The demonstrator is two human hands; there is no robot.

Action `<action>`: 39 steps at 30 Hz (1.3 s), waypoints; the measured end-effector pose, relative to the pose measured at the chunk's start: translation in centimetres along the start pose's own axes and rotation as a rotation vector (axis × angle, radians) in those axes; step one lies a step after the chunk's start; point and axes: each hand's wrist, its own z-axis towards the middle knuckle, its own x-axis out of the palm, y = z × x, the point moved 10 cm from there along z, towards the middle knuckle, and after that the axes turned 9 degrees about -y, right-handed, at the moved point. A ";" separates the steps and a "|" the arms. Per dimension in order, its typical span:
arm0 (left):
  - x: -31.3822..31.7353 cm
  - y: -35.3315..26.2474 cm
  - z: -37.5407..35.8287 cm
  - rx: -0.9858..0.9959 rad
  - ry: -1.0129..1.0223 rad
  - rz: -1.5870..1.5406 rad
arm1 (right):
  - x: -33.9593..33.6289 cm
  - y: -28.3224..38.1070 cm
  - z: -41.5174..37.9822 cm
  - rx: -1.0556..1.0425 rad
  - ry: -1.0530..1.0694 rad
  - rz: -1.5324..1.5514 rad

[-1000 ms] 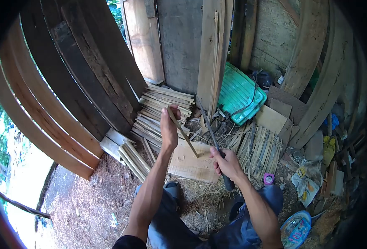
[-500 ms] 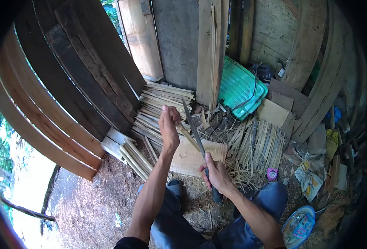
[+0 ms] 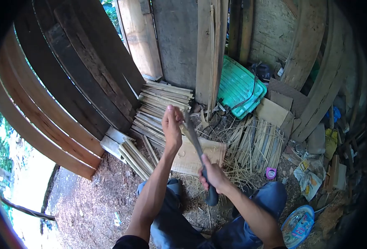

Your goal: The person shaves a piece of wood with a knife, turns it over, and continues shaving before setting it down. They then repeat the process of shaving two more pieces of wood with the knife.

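Note:
My right hand (image 3: 213, 176) is closed round the dark handle of a long knife (image 3: 196, 145), whose blade points up and away from me. In front of me my left hand (image 3: 171, 126) grips a short pale wooden strip (image 3: 186, 131), which lies close beside the blade. Part of the strip is hidden by the hand and the blade. Below them a flat light wooden board (image 3: 210, 155) rests on the ground. Just beyond my left hand lies a stack of split strips (image 3: 160, 99).
More strips (image 3: 263, 143) lie to the right, near a pink tape measure (image 3: 271, 173). A green plastic crate (image 3: 241, 89) leans at the back. Wooden planks (image 3: 84, 74) stand at the left. A blue-rimmed basin (image 3: 298, 228) sits at the lower right.
The knife has tilted and shifted slightly left, its blade now closer to my left hand. My left hand has moved slightly right.

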 end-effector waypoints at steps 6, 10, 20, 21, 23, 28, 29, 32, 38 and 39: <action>-0.8 -1.4 0.1 0.082 -0.059 0.079 | -0.4 1.3 -0.3 -0.065 -0.048 -0.002; -1.8 -2.1 0.6 0.155 -0.070 0.210 | -0.1 0.0 -0.8 -0.131 -0.098 0.014; -2.5 -1.0 0.9 0.055 -0.143 0.031 | 1.3 1.1 -0.7 -0.303 -0.112 -0.055; -2.0 -0.9 0.4 0.079 -0.135 0.040 | 1.3 0.5 -0.2 -0.308 -0.124 0.014; -0.3 -0.9 -0.4 0.116 -0.098 0.045 | 1.4 -1.3 0.7 -0.171 -0.127 0.014; -1.2 -0.6 0.4 0.090 -0.148 -0.015 | 1.2 0.0 0.0 -0.025 -0.020 0.144; -1.0 -0.5 0.2 0.095 -0.121 -0.016 | 0.7 1.6 -0.4 -0.167 -0.065 0.146; -0.3 -0.7 -0.8 0.105 -0.108 -0.023 | -0.3 3.1 -0.8 -0.425 -0.157 0.137; -1.2 -1.1 -0.8 0.163 -0.192 0.039 | 1.3 -1.1 0.7 0.016 0.009 0.103; -1.3 -1.2 -0.7 0.165 -0.202 0.038 | 1.3 -0.1 0.2 -0.006 0.016 0.139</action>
